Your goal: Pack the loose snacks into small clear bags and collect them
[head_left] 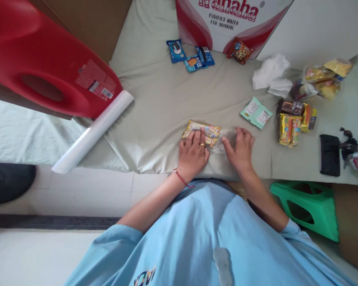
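Observation:
Two yellow patterned snack packets (212, 134) lie side by side near the front edge of the cloth-covered table. Crumpled clear plastic (219, 147) touches their right side; how far it extends over them I cannot tell. My left hand (193, 153) rests on the packets from above, fingers laid over them rather than closed. On the right, my right hand (240, 149) is at the clear plastic, thumb and fingers spread apart with some of the film between them. Part of the packets is hidden under my left fingers.
Left lie a roll of clear film (92, 133) and a big red container (47, 59). Blue packets (176, 51) sit by the water carton (226, 24). Rightward are a mint-green packet (256, 113), yellow packets (289, 129), tissues (271, 71), a snack tub (313, 89) and a black phone (329, 155).

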`<state>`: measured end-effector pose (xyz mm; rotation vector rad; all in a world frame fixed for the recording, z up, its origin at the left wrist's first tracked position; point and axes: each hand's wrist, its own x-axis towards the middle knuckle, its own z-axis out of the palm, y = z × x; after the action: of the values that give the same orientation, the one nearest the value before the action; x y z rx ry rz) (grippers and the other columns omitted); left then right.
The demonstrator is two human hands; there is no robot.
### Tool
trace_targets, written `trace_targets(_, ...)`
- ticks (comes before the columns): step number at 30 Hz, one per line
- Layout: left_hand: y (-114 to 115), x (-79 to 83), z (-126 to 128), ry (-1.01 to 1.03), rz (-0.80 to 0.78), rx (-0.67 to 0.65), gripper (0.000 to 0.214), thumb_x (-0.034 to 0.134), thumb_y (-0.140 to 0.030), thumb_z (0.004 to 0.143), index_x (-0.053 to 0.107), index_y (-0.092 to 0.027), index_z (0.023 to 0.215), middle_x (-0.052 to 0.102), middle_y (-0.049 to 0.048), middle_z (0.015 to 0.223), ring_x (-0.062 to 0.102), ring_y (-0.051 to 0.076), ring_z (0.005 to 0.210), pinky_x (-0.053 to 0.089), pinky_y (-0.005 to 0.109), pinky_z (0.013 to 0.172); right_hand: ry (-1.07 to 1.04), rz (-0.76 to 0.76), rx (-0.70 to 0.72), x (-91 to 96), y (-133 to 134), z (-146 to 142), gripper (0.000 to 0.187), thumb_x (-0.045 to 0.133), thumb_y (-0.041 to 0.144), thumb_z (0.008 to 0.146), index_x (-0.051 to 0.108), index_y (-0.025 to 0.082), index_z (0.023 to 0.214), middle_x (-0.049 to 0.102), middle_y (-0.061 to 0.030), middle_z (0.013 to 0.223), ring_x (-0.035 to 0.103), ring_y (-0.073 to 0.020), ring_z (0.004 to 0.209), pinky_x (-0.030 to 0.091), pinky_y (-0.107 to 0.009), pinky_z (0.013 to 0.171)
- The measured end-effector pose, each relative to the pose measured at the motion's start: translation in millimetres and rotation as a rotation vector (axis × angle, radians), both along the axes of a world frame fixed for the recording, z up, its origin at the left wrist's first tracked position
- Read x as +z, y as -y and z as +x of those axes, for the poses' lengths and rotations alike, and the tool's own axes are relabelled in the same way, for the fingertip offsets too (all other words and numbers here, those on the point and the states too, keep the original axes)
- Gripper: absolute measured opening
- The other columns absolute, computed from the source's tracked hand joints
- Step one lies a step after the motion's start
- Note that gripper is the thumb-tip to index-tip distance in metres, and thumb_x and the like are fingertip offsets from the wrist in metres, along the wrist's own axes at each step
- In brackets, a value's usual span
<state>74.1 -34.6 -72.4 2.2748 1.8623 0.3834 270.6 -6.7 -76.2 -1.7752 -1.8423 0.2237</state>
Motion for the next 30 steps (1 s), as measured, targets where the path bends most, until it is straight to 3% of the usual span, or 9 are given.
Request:
trace_targets(5,-1,2.6,1,-0.029,-0.032,-0.009,0.071,0.046,-0.028,0.104,0.035,-0.006,0.170,0.054,0.0233,0.164,0.047,0.039,0.152,0.046,0.051,0.105,-0.127,-0.039,0.099,-1.3,-1,-2,0.022,0.061,0.042,0.099,0.068,0.021,0.099,0.065,-0.0173,0.128,0.058,-0.0322,0.125,0.049,-0.052,0.109)
trace_targets(8,-1,4.3,0,-0.045,-0.040,-0.019,0.071,0.045,-0.027,0.104,0.034,-0.006,0.171,0.054,0.0234,0.165,0.047,0.039,0.153,0.048,0.052,0.103,-0.318,-0.128,0.089,14.2,-2,-3,0.026,0.059,0.049,0.101,0.062,0.024,0.097,0.068,-0.0066,0.096,0.064,-0.0225,0.088,0.054,-0.038,0.082)
trace_targets(10,-1,5.1,0,-0.048,-0.043,-0.029,0.070,0.044,-0.026,0.104,0.033,-0.006,0.171,0.053,0.0236,0.165,0.047,0.039,0.153,0.048,0.053,0.103,-0.396,-0.216,0.094,25.3,-9,-11,0.028,0.059,0.052,0.101,0.059,0.025,0.094,0.063,0.0015,0.076,0.056,-0.0171,0.067,0.047,-0.031,0.068)
trace_targets(12,-2,5.6,0,-0.041,-0.042,-0.046,0.068,0.043,-0.025,0.106,0.034,-0.006,0.170,0.054,0.0237,0.165,0.048,0.038,0.153,0.048,0.054,0.104,-0.393,-0.257,0.145,34.3,-22,-26,0.026,0.060,0.049,0.100,0.059,0.024,0.092,0.061,0.0038,0.070,0.052,-0.0152,0.061,0.042,-0.029,0.064)
trace_targets(19,1,1.9,-4,0.075,0.016,-0.102,0.049,0.046,-0.018,0.106,0.061,-0.008,0.151,0.057,0.0251,0.161,0.049,0.036,0.156,0.036,0.062,0.125,0.075,-0.425,0.247,48.9,-61,-89,0.020,0.054,0.028,0.105,0.071,0.019,0.101,0.074,-0.0082,0.089,0.066,-0.0243,0.082,0.045,-0.035,0.076)
trace_targets(23,11,-4.8,-21,0.248,0.050,-0.164,0.051,0.055,-0.019,0.097,0.064,-0.009,0.147,0.056,0.0247,0.162,0.045,0.036,0.160,0.031,0.062,0.132,0.215,-0.469,0.288,50.1,-46,-99,0.030,0.045,0.030,0.112,0.071,0.017,0.117,0.071,-0.0159,0.117,0.068,-0.0292,0.099,0.049,-0.038,0.084)
trace_targets(26,14,-7.8,-43,0.453,0.034,-0.237,0.061,0.056,-0.014,0.085,0.065,-0.014,0.145,0.059,0.0204,0.161,0.046,0.033,0.159,0.035,0.061,0.132,0.226,-0.394,0.328,45.0,-26,-97,0.032,0.042,0.033,0.113,0.070,0.018,0.120,0.065,-0.0177,0.122,0.063,-0.0314,0.107,0.050,-0.041,0.087)
trace_targets(28,14,-6.9,-57,0.614,0.011,-0.234,0.055,0.052,-0.011,0.082,0.073,-0.020,0.132,0.072,0.0140,0.145,0.058,0.030,0.150,0.044,0.058,0.128,0.217,-0.297,0.381,39.2,-14,-92,0.033,0.045,0.035,0.113,0.071,0.019,0.123,0.064,-0.0188,0.123,0.058,-0.0339,0.115,0.050,-0.045,0.093)
trace_targets(30,14,-4.0,-69,0.765,0.001,-0.126,0.046,0.049,-0.010,0.081,0.076,-0.023,0.115,0.081,0.0088,0.125,0.069,0.026,0.134,0.052,0.053,0.121,0.232,-0.220,0.419,33.3,-6,-85,0.033,0.053,0.034,0.110,0.069,0.019,0.134,0.064,-0.0199,0.131,0.053,-0.0365,0.121,0.047,-0.050,0.099)
